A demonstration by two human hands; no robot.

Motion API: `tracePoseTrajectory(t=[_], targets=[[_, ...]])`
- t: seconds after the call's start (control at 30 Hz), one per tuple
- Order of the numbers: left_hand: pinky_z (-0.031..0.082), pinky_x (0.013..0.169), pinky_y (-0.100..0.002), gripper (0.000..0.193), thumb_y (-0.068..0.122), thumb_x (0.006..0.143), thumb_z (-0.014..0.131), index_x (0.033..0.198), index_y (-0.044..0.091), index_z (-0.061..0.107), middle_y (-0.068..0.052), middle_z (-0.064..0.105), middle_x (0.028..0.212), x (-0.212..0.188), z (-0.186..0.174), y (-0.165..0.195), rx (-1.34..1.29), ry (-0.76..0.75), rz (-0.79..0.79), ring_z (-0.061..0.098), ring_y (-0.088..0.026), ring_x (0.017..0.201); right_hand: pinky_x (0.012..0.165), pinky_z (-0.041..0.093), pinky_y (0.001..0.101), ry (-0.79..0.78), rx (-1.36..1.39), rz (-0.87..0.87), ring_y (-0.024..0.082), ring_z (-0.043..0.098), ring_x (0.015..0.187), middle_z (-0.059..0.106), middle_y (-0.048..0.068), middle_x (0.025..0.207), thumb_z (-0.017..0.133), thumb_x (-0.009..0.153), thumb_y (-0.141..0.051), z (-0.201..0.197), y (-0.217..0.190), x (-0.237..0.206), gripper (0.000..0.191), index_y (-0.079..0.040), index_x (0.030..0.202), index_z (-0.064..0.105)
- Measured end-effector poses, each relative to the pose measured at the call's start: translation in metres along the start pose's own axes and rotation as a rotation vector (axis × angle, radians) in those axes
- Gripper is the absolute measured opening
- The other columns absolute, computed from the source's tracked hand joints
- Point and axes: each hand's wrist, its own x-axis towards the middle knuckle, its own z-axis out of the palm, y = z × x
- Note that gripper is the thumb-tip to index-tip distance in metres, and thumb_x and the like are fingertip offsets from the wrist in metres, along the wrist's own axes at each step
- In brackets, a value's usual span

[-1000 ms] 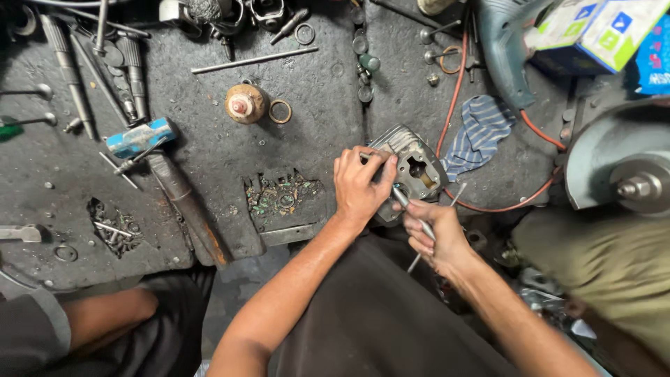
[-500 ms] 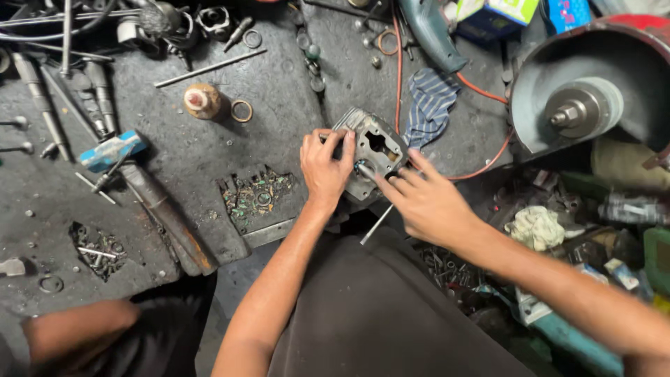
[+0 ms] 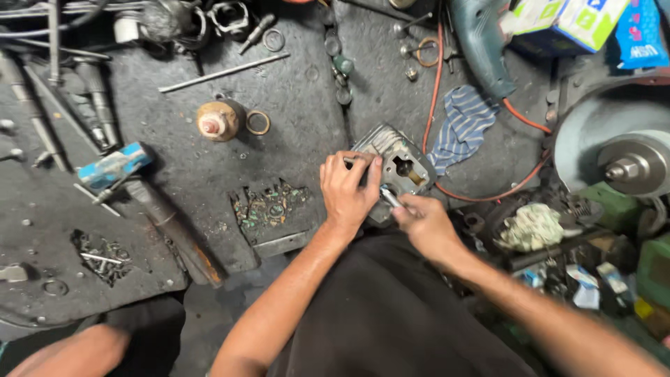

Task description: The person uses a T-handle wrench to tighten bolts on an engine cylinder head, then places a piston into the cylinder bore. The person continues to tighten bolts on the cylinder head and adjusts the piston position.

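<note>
Left hand (image 3: 349, 187) is clamping the finned grey metal casting (image 3: 394, 166) at the dark worktop (image 3: 293, 98) edge, while right hand (image 3: 422, 222), fingers closed, is pinching a slim metal tool (image 3: 389, 197) against it.

Work surface (image 3: 293, 91): dark grey, speckled. Metal casting (image 3: 398, 164): dull silver-grey with a dark opening. Cloth (image 3: 460, 129): blue and white stripes. Cable (image 3: 436, 84): orange-red. Power tool (image 3: 481, 42): teal-green. Round part (image 3: 216, 122): tan with a reddish centre. Ring (image 3: 257, 122): brass-coloured. Small tool (image 3: 112, 167): light blue, scuffed. Boxes (image 3: 565, 21): white, green and blue. Crumpled rag (image 3: 534, 227): off-white, patterned. Wheel (image 3: 621, 150): grey.
</note>
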Motion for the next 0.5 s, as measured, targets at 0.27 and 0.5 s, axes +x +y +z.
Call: tracePoseTrajectory(t=[0.27,0.5], targets=[[0.047,0.080,-0.042,0.010,0.020,0.093,0.076,0.094,0.011,0.073,-0.008,0.066,0.096,-0.005,0.003,-0.006,0.006,0.045,0.039,0.062,-0.029,0.091,0.087,0.047,0.0427,-0.017,0.345,-0.164,0.029,0.059,0.101,0.060,0.015,0.110,0.065,0.073,-0.013,-0.005,-0.025,-0.022,0.054,0.002,0.123,0.056],[0.049,0.081,-0.043,0.012,0.022,0.094,0.075,0.095,0.010,0.073,-0.008,0.066,0.096,-0.003,0.008,-0.010,-0.007,0.059,0.051,0.062,-0.030,0.092,0.106,0.043,0.0557,0.338,-1.452,-1.152,0.037,0.060,0.118,0.064,0.019,0.113,0.069,0.058,-0.015,-0.006,-0.075,-0.071,0.070,0.001,0.126,0.061]])
